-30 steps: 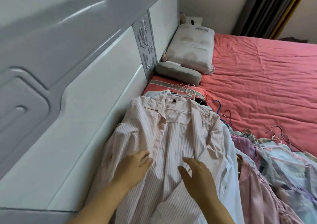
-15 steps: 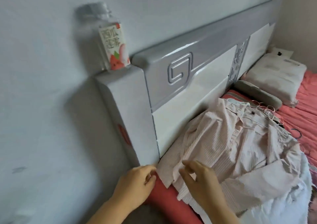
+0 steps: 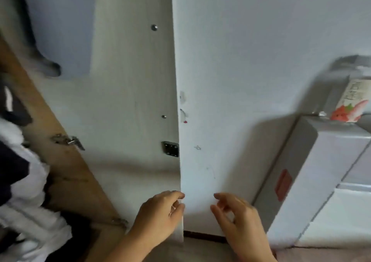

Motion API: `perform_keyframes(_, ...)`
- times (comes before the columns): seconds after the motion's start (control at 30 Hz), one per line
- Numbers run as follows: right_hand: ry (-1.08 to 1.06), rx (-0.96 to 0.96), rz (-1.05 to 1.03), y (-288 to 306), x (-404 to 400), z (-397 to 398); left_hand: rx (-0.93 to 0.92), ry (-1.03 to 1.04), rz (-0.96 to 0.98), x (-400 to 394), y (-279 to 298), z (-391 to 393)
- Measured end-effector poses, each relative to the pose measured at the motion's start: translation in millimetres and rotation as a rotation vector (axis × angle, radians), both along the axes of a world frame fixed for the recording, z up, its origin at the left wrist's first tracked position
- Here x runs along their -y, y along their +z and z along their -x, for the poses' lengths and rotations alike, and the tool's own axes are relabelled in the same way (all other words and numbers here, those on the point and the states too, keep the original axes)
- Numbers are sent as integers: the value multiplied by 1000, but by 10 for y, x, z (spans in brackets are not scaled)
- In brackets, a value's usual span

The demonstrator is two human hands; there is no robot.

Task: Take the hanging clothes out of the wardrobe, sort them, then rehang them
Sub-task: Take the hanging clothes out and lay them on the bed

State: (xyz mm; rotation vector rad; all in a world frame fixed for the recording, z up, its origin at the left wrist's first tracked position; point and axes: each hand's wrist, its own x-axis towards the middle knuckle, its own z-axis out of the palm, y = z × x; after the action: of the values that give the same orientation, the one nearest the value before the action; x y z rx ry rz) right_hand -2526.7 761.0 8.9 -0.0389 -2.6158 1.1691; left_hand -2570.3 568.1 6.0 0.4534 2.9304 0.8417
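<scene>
Our empty, loosely curled left hand (image 3: 158,217) is nearer than our right hand (image 3: 239,221) to the hanging clothes (image 3: 22,181) at nine o'clock.

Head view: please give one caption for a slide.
Both hands, left and right, empty before the wall, wardrobe at left.

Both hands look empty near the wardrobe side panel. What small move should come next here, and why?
Probably reach the left hand leftward toward the clothes in the open wardrobe. Both it and the right hand hold nothing, fingers loosely curled, and they hover by the wardrobe's side panel, with dark and white garments visible at the left edge.
</scene>
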Motion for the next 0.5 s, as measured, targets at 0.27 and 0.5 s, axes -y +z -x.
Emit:
perform_keyframes(0.27, 375, -194, 4, 520, 1187, 334, -158, 408, -37, 1294, 467, -493)
perform_keyframes(0.5, 683, -405, -13, 1215, 2367, 550, -492, 721, -104, 2398, 1068, -737)
